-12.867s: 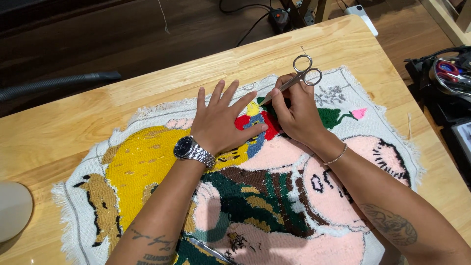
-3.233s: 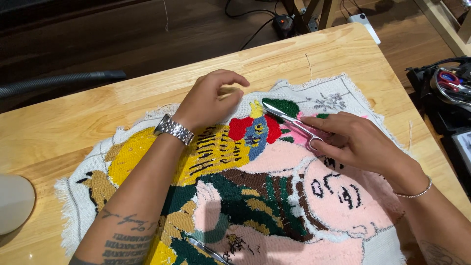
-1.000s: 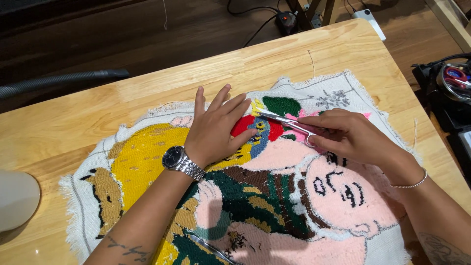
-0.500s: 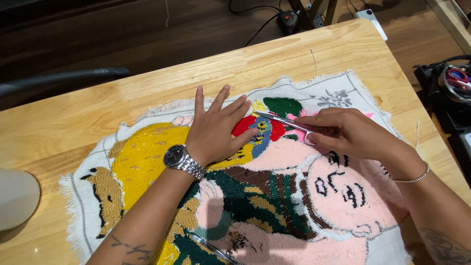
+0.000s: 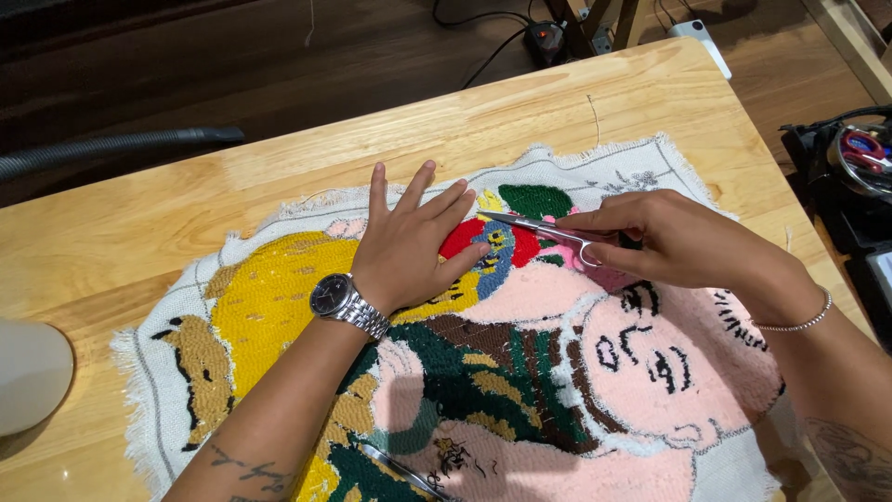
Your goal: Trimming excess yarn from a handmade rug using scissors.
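The slim silver metal scissors (image 5: 544, 228) lie nearly level above the colourful tufted rug (image 5: 520, 372) on the pale wooden table (image 5: 186, 214), long axis running left-right, tips pointing toward the left hand (image 5: 409, 246). The right hand (image 5: 678, 242) is clamped round their handles. The left hand lies flat, fingers spread, pressing the red and blue patch just beside the tips. A steel wristwatch (image 5: 339, 299) circles that wrist.

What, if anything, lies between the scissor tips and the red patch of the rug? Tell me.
Nothing visible. The scissors in the right hand point straight over the red patch of the rug; the left hand lies flat beside it, fingertips close to the blades.
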